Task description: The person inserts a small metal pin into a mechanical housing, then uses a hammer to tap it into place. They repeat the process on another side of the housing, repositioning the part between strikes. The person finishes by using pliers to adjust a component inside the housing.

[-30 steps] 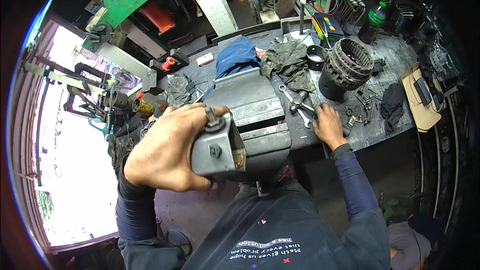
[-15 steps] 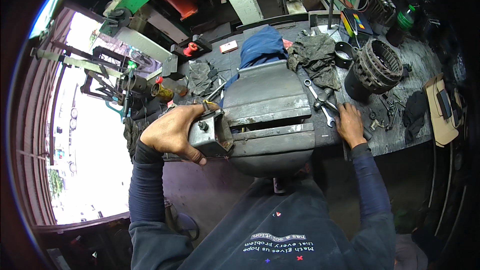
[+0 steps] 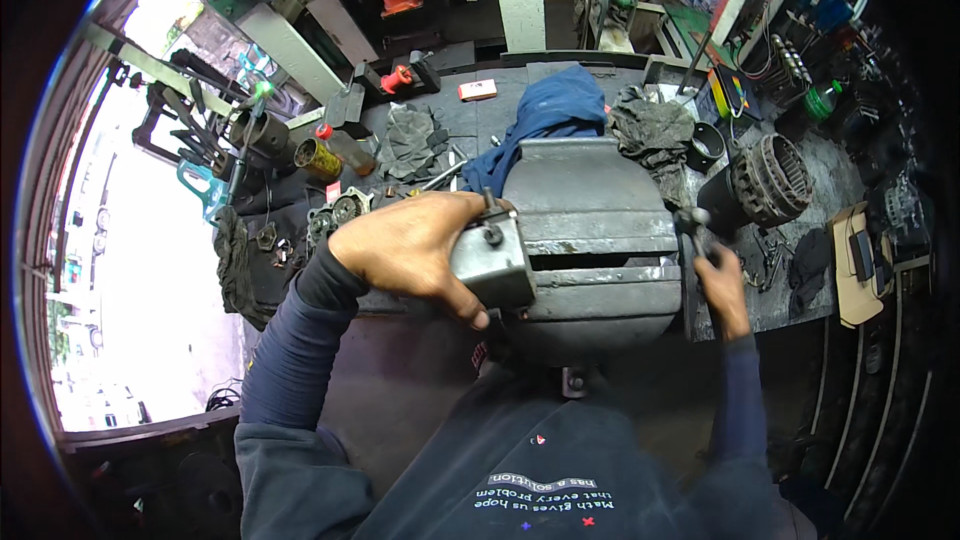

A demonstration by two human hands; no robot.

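A large bench vise [image 3: 592,198] stands in front of me, a gap between its jaws. My left hand [image 3: 405,245] is closed around a grey boxy metal part [image 3: 500,278] at the left end of the jaws, with its thumb on the near side. A bolt or stud sticks up from the part's top. Whether the part touches the jaws, I cannot tell. To the right of the vise, my right hand [image 3: 724,288] grips a hammer [image 3: 691,221] by its handle, the head pointing away from me.
A blue cloth [image 3: 560,105] and a dark rag [image 3: 650,125] lie behind the vise. A ringed cylindrical metal part [image 3: 770,180] stands at the right, near an open cardboard box [image 3: 858,270]. Gear parts [image 3: 347,208], a jar [image 3: 318,160] and a bottle [image 3: 347,148] sit at the left.
My right hand has taken up the hammer from the bench beside the wrenches. My left hand still holds the metal part at the vise. The whole view has shifted.
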